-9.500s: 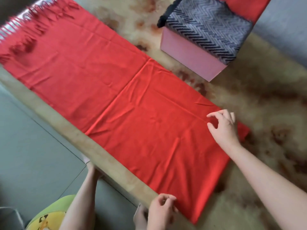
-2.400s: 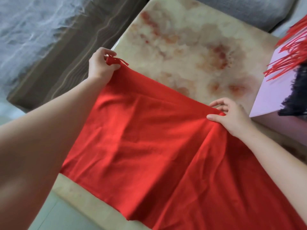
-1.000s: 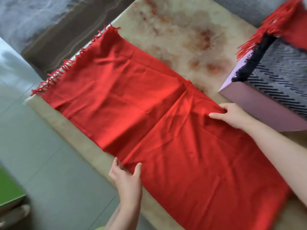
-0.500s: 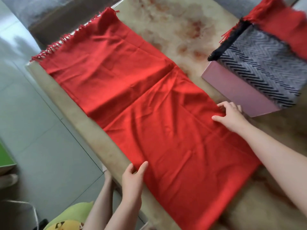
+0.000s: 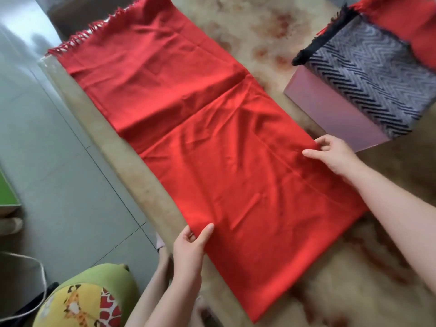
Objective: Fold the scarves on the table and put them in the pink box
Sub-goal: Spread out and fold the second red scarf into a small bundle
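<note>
Left hand (image 5: 188, 249): fingers pinch an edge of the red scarf (image 5: 224, 149).
Right hand (image 5: 335, 154): fingers pinch the opposite edge.
Pink box (image 5: 330, 112): just beyond the right fingers.

Soft, even daylight covers the red scarf (image 5: 236, 149), leaving a pale sheen along its creases, while glare from the upper left whitens the grey floor (image 5: 14, 31). Shadows are faint, the darkest a small patch beside the pink box (image 5: 330, 114). The wide lens bows the table (image 5: 141, 175) edge, and the corners are soft and slightly blurred.
</note>
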